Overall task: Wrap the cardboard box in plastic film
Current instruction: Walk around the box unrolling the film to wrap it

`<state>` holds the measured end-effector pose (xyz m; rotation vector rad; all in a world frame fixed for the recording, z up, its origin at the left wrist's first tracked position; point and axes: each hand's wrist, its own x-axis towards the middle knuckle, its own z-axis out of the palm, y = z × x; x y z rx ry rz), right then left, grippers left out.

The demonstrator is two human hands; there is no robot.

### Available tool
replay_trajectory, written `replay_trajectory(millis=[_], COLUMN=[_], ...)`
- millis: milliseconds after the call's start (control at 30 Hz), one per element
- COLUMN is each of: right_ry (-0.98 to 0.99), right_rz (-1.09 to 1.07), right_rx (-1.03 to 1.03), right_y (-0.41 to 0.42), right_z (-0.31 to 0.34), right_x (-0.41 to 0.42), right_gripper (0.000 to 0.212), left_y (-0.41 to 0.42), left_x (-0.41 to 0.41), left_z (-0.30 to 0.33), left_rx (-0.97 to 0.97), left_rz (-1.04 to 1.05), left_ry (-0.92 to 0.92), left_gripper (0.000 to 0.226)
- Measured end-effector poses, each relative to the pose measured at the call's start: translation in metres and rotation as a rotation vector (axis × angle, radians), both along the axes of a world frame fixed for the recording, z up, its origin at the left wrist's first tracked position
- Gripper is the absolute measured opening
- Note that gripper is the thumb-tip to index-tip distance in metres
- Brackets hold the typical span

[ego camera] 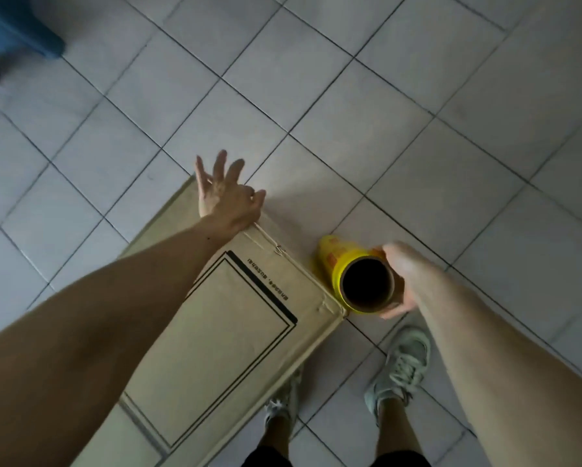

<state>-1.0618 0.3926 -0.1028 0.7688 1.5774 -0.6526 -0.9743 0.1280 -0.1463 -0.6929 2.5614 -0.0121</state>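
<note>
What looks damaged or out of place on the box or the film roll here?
The cardboard box shows wear along its right top edge: torn, creased cardboard near the left hand and a dented corner beside the yellow film roll, which the right hand grips. No film is visible on the box. Nothing is spilled.

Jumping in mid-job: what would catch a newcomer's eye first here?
The yellow roll of plastic film, gripped by the right hand just right of the box. Then the long brown cardboard box on the grey tiled floor, with the left hand spread open over its far end.
</note>
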Motion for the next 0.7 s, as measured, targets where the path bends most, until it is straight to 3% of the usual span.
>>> replay_trajectory(millis=[133,167,233,300,367,500,700], right_ry=[0.359,0.346,0.23,0.221,0.201,0.021,-0.199], right_rz=[0.522,0.62,0.8,0.856,0.713,0.046,-0.706], right_rx=[0.023,0.009,0.007,-0.016,-0.032,-0.02,-0.098], right_y=[-0.042,-0.05,-0.057,-0.051,-0.031,0.035,0.097], right_z=[-0.005,-0.011,-0.007,-0.002,-0.002,-0.004,-0.026], right_x=[-0.007,-0.006,0.003,0.007,0.007,0.024,0.109], right_gripper=[0.031,0.039,0.079,0.088,0.075,0.07,0.06], left_y=[0.03,0.033,0.033,0.034,0.035,0.033,0.036], left_x=[-0.004,-0.003,-0.001,-0.001,-0.002,-0.003,-0.003], left_z=[-0.005,-0.005,-0.005,-0.001,0.0,-0.002,-0.002], left_rx=[0.199,0.177,0.115,0.097,0.073,0.034,0.045], left_rz=[-0.326,-0.349,-0.356,-0.359,-0.366,-0.36,-0.374], left_ry=[-0.229,-0.247,-0.24,-0.244,-0.255,-0.248,-0.25], left_gripper=[0.079,0.082,0.082,0.076,0.08,0.085,0.079])
